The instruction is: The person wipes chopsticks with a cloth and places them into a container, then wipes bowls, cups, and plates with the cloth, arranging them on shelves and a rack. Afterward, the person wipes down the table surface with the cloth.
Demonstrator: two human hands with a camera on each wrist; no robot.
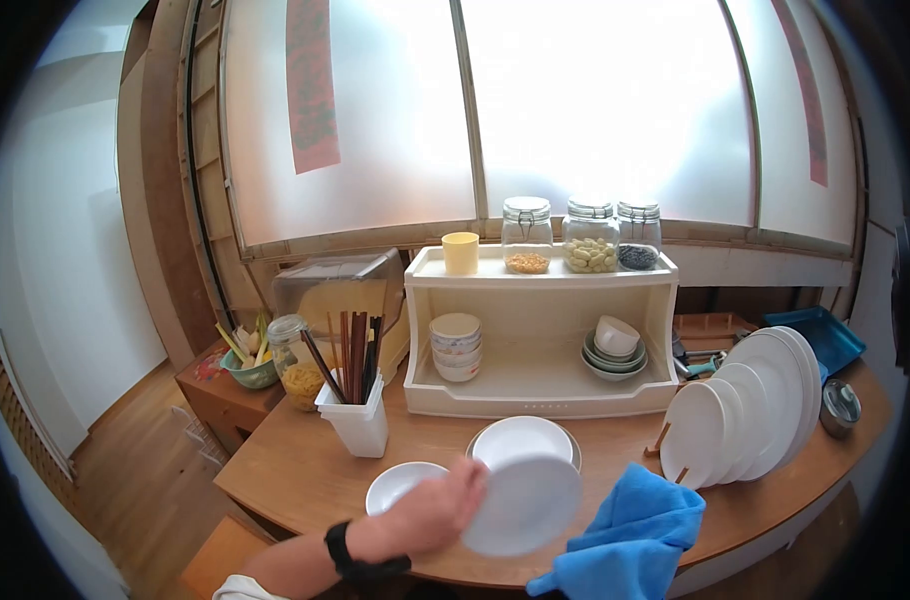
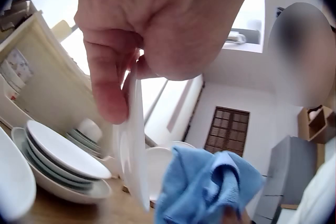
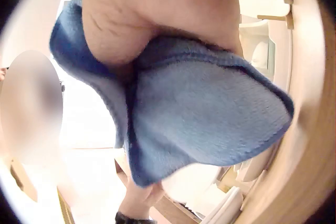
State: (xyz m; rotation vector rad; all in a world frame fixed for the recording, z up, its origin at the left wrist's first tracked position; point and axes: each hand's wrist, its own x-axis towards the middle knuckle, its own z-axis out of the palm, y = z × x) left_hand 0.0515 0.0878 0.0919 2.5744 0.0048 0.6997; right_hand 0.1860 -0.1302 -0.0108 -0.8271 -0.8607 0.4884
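Observation:
A white plate (image 1: 521, 505) is pinched at its rim by the left hand (image 1: 435, 510), held tilted above the table's front part; the left wrist view shows the plate (image 2: 134, 145) nearly edge-on below the fingers of the left hand (image 2: 152, 24). A blue cloth (image 1: 630, 535) covers the right hand in the head view. From the right wrist, the right hand (image 3: 163, 14) grips that cloth (image 3: 205, 103), its fingertips hidden in the folds. Behind the held plate, a stack of plates (image 1: 523, 440) lies on the table, with another white dish (image 1: 403, 484) to its left.
A cream shelf (image 1: 540, 408) holds stacked bowls (image 1: 456, 347), with jars (image 1: 590, 237) and a yellow cup (image 1: 460, 254) on top. A white container of chopsticks (image 1: 358, 420) stands left. Upright plates (image 1: 695, 432) fill a rack at right, near a lidded pot (image 1: 840, 408).

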